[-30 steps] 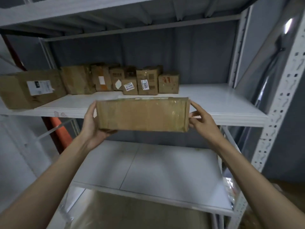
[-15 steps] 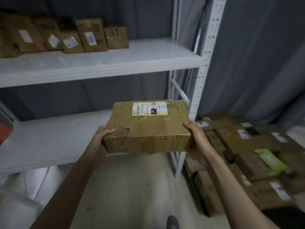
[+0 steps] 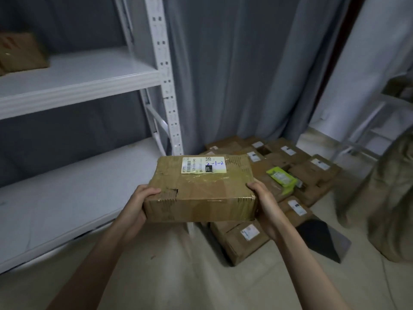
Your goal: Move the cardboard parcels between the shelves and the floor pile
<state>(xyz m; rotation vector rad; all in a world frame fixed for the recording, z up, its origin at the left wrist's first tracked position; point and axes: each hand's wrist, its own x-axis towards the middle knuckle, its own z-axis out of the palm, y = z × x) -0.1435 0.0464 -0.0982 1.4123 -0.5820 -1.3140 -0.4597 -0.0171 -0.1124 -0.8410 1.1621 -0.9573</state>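
Parcel (image 3: 201, 186) clamped between left hand (image 3: 138, 206), right hand (image 3: 266, 206).

Brown cardboard parcel (image 3: 201, 189) up front, white label (image 3: 203, 165) on top with black barcode stripes and blue handwriting. White metal shelves (image 3: 76, 79), pale grey curtain (image 3: 234, 74) behind. Brown floor pile of boxes (image 3: 290, 175), one lime-green packet (image 3: 282, 177) among them. Beige floor (image 3: 178, 276).

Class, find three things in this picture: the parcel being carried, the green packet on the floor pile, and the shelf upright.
carried parcel (image 3: 201, 193), head view, on its taped top face.
green packet (image 3: 282, 176), head view, on its flat middle.
shelf upright (image 3: 164, 70), head view, on the perforated front face.
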